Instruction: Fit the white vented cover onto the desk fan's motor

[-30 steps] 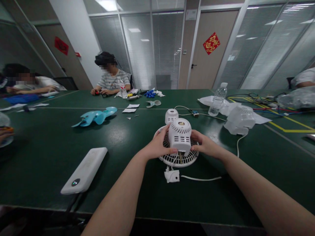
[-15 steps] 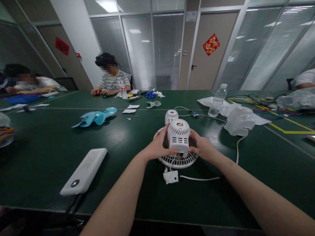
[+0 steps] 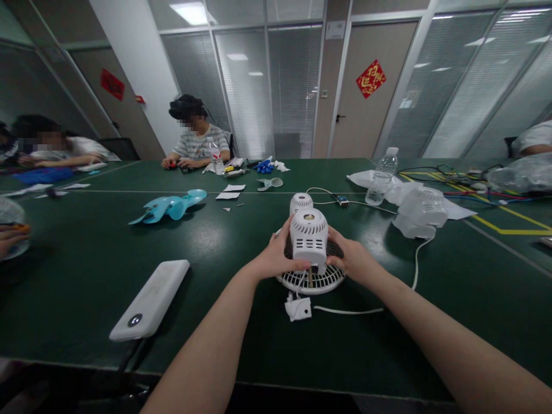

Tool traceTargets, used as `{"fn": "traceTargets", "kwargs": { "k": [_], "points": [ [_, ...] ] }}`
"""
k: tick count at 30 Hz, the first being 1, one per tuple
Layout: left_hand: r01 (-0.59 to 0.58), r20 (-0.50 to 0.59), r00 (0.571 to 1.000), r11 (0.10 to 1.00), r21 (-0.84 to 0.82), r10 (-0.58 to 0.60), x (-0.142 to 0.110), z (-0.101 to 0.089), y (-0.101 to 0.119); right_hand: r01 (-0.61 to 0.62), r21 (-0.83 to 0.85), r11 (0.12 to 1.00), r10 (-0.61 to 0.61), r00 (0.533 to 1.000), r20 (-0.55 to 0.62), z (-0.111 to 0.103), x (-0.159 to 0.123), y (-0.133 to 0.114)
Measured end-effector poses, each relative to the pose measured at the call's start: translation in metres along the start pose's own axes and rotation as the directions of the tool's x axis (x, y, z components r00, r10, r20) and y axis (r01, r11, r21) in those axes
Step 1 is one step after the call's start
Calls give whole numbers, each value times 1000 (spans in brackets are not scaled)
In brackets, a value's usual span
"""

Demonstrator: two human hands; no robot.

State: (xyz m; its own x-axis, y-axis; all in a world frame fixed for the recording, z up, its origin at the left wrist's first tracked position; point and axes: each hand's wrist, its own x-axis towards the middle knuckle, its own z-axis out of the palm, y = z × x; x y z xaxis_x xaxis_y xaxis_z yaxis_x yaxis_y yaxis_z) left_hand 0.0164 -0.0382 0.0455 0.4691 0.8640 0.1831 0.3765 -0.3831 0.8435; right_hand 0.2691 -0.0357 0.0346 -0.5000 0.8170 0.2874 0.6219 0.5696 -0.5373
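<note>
- White power bank laid near side of the grip, off to its left.
- White cord and small white plastic part left on the tabletop just near side of the grip.
- White slotted housing grasped from both sides, vents up: left flank gripped by left hand, thumb across the lower front; right flank gripped by right hand.
- White round grille seen directly below the grip; whether it is touched by the housing can't be told.
- Second white housing partly hidden, just beyond the grip.
- Teal fan blade set down beyond the grip, well left.
- Third white housing placed well right, beyond the grip.
- Small circuit board wired, beyond and slightly right.
- Clear bottle stood farther, right.
- Co-worker seated far left, beyond the grip.
</note>
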Motion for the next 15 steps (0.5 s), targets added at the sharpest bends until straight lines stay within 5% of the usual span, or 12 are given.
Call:
{"fn": "traceTargets", "kwargs": {
  "k": [15],
  "points": [
    [26,-20,999,998,-60,-27,0,1,1,-39,26,999,38,998,48,-9,-6,-17]
  ]
}}
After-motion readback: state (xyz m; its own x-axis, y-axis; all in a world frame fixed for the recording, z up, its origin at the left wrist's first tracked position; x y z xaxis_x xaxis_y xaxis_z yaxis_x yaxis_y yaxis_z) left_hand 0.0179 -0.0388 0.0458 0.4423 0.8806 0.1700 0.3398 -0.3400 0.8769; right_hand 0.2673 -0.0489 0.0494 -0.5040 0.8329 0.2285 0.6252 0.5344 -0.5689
